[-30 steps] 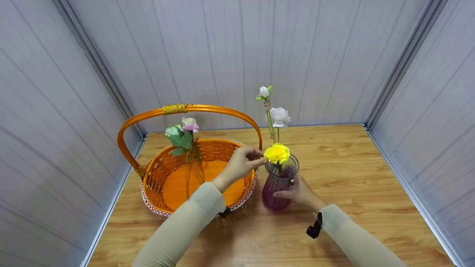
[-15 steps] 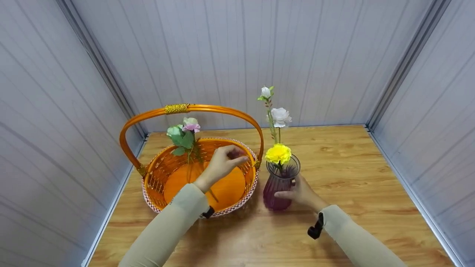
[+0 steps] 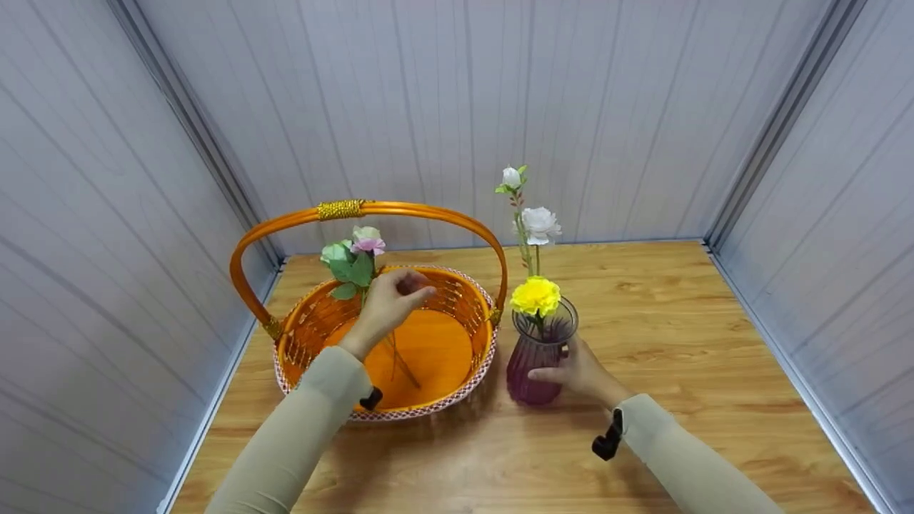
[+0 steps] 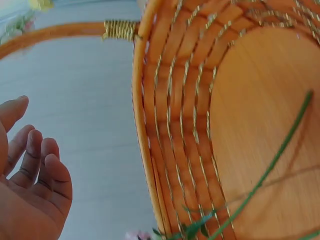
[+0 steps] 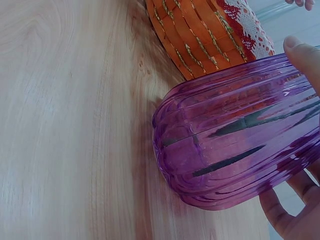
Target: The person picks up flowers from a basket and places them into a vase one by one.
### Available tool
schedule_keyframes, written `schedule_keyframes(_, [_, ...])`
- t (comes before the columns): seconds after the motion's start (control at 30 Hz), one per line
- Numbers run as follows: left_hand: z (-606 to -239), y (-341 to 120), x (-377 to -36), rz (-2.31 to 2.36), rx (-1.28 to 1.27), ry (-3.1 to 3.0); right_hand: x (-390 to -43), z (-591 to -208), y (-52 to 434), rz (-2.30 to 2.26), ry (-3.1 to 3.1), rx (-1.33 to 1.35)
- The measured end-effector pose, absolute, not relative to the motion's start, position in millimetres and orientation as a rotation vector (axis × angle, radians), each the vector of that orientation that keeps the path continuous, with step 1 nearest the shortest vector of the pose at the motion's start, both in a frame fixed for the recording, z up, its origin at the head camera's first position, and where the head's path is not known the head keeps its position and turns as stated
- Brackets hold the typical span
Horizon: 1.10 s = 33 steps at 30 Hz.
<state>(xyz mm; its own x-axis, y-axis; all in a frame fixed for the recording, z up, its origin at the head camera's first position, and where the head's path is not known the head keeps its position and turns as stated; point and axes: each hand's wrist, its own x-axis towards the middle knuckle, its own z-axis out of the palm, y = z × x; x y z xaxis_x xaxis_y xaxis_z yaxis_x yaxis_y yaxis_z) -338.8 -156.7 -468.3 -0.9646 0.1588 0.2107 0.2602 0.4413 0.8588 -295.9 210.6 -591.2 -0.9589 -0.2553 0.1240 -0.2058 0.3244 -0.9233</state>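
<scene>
Right hand [image 3: 582, 370] grasps the purple vase [image 3: 528, 382] in the middle of the table [image 3: 678, 335], yellow flower [image 3: 535, 295] at its mouth. Left hand [image 3: 382, 307] I read as free, loosely curled, over the basket [image 3: 443, 350] by the table's left edge. Behind: white flowers [image 3: 540, 225], toward the back edge.

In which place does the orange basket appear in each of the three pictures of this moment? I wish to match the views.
Head: the orange basket stands just left of centre.
Left wrist: the orange basket is mostly in the right half, cut by the frame.
Right wrist: the orange basket shows partly, at the top.
Shared landmark: the left hand; right wrist shows only its fingers, top right.
</scene>
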Motion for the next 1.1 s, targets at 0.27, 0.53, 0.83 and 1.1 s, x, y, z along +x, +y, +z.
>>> schedule_keyframes(0.27, [-475.0,-181.8,-351.8,-1.532,-0.306,-2.537,-295.5,-590.9,210.9,-1.726,2.545,-0.453])
schedule_keyframes(0.53, [-484.9,-200.3,-362.1,-1.524,-0.259,-2.503,-295.1,-589.6,210.7,-1.750,2.525,-0.469])
schedule_keyframes(0.83, [-496.3,-216.4,-373.0,-1.455,-0.161,-2.533,-294.6,-589.3,211.2,-1.740,2.491,-0.437])
schedule_keyframes(1.1, [-504.6,-226.1,-384.7,-1.478,-0.034,-2.516,-294.5,-589.0,211.6,-1.733,2.499,-0.423])
